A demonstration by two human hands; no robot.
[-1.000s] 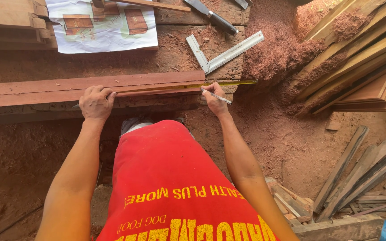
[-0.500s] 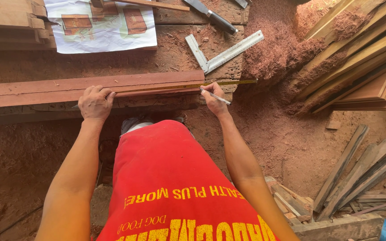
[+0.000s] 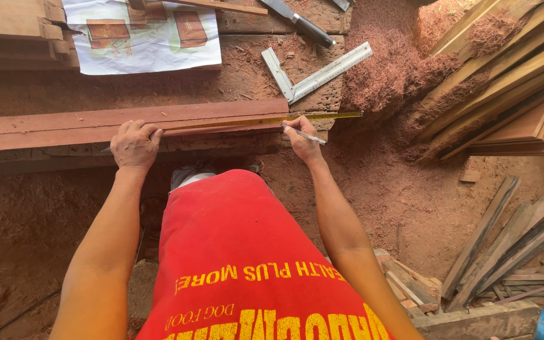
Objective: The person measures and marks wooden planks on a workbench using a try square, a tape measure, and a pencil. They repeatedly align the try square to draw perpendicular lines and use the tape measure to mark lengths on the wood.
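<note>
You stand at a dusty workbench (image 3: 247,82) covered in red sawdust. A long red board (image 3: 64,126) lies along the near edge of the workbench, running off to the left. A thin yellow ruler (image 3: 266,121) lies flat along the top of the board and sticks out past its right end.

At the far left corner of the workbench sits a big sheet of paper (image 3: 140,44) with drawings on it. A metal square (image 3: 313,79) lies past the right end of the board, and a chisel (image 3: 300,22) lies at the far edge behind it. A heap of sawdust (image 3: 385,75) rises at the right edge, and wood strips (image 3: 505,69) lean beyond it.

Your left hand (image 3: 135,146) is curled over the board, fingers bent down on top of it, pressing on the ruler. Your right hand (image 3: 302,140) is closed around a pencil (image 3: 305,135), right by the ruler at the board's right end.
</note>
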